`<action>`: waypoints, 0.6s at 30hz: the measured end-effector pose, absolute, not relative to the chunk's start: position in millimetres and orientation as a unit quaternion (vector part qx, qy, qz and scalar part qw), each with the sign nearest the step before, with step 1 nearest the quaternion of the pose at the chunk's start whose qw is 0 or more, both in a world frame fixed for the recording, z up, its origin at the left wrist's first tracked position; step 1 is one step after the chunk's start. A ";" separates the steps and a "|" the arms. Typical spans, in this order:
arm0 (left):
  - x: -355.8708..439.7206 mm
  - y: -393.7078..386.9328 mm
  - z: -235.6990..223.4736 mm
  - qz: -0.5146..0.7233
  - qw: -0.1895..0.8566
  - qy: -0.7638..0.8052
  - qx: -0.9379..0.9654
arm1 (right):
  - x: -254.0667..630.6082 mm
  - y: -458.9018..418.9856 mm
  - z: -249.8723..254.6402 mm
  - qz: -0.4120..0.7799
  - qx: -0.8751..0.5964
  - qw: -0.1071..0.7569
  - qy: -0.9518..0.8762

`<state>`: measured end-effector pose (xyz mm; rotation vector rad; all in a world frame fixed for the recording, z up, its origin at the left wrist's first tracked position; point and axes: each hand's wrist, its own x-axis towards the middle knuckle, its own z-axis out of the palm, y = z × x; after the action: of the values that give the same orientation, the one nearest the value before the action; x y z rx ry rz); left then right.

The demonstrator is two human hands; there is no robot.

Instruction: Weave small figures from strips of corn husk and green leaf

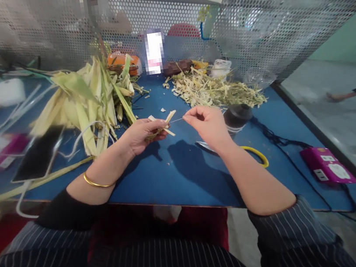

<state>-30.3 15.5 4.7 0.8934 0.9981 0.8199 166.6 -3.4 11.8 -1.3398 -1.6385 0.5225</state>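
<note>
My left hand [141,135] is closed around a small folded piece of pale palm leaf strips [166,123], held above the blue table [177,173]. My right hand [206,123] pinches the end of a thin strand [178,119] that runs from the folded piece. The two hands are close together, a little apart, over the middle of the table. A gold bangle sits on my left wrist.
A pile of long green-yellow leaves [90,97] lies at the left back. Trimmed scraps [214,89] heap at the right back beside a dark spool [238,116]. A phone [40,153] with cable, scissors with yellow handles [255,153] and a pink power strip [326,165] lie around. Perforated metal panel behind.
</note>
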 end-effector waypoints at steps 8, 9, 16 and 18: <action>-29.3 15.2 1.1 0.370 0.696 0.469 0.399 | 175.5 -25.2 43.2 0.238 -0.418 0.387 -0.787; -28.6 14.6 0.7 0.372 0.693 0.471 0.399 | 176.0 -26.4 45.2 0.290 -0.391 0.378 -0.787; -17.2 5.2 -1.9 0.363 0.718 0.434 0.406 | 158.3 -22.5 24.1 0.210 -0.424 0.431 -0.768; -15.4 3.2 -1.2 0.361 0.728 0.420 0.404 | 154.4 -21.5 17.3 0.174 -0.437 0.416 -0.778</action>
<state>-15.4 3.2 -1.2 0.8896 0.9262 0.7957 154.4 -21.5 17.3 -1.0973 -1.9536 0.4373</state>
